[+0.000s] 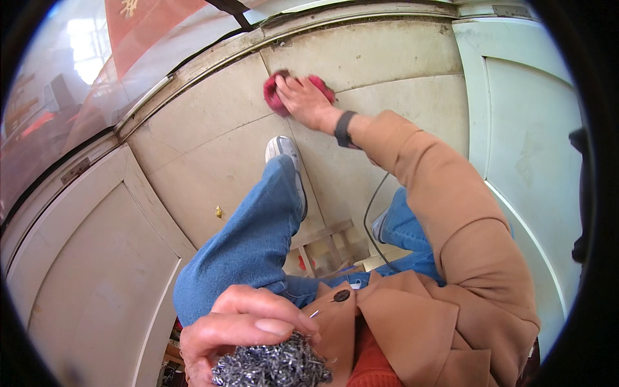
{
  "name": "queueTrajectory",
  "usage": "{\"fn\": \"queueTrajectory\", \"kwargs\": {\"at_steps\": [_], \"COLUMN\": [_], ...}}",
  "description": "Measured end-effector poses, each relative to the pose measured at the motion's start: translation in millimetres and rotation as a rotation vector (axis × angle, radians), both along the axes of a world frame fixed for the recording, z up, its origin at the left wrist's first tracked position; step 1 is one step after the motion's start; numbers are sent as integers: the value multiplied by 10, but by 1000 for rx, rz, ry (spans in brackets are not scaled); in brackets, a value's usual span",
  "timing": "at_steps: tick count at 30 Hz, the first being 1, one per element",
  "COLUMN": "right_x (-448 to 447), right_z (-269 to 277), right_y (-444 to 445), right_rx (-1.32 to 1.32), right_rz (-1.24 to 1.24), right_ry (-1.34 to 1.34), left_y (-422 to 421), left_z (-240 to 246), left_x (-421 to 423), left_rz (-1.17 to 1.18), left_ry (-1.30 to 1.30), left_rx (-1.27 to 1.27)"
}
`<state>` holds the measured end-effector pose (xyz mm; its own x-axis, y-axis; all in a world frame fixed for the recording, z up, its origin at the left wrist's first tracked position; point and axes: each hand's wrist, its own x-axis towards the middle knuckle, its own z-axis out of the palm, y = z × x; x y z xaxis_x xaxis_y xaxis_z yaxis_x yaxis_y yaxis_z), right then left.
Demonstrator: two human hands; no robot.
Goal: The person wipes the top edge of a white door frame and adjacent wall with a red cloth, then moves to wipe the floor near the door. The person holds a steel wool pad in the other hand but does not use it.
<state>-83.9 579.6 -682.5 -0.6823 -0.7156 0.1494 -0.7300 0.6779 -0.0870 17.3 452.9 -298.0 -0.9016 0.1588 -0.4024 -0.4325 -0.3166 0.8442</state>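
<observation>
My right hand (309,102) presses a crumpled red cloth (274,96) against the tiled floor (387,111), close to the dirty threshold. The cloth bulges out on both sides of the fingers. Close to the camera, my left hand (242,319) grips a steel wool scourer (271,365) between thumb and fingers. The lower part of that hand is cut off by the picture's bottom edge. A grey-white shoe (285,145) of mine rests on the tiles just below the cloth.
White panelled doors stand on the left (101,271) and right (537,116). A grimy door track (358,17) runs along the far side, with clear plastic sheeting (63,96) beyond. A small gold wrapper (218,212) lies on the floor. A dark cable (368,213) hangs beside my legs.
</observation>
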Motion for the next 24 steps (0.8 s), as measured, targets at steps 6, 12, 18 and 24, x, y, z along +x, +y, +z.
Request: {"fn": "queueTrajectory", "kwargs": {"at_steps": [6,12,18,24], "right_x": [-561,-84,779,711], "right_z": [-81,-73,-9,41], "right_y": [-342,-22,320,809], "right_rx": [39,-103,-123,-335], "right_rz": [-139,37,126,149], "right_ry": [-50,-50,-149,-262], "left_y": [-26,43,24,165], "left_z": [-125,-23,53,118], "left_x": [-95,-26,-4,17], "left_rz": [-102,117,113,173], "left_ry": [116,36,-16,-52], "left_rx": [101,34,45,41]}}
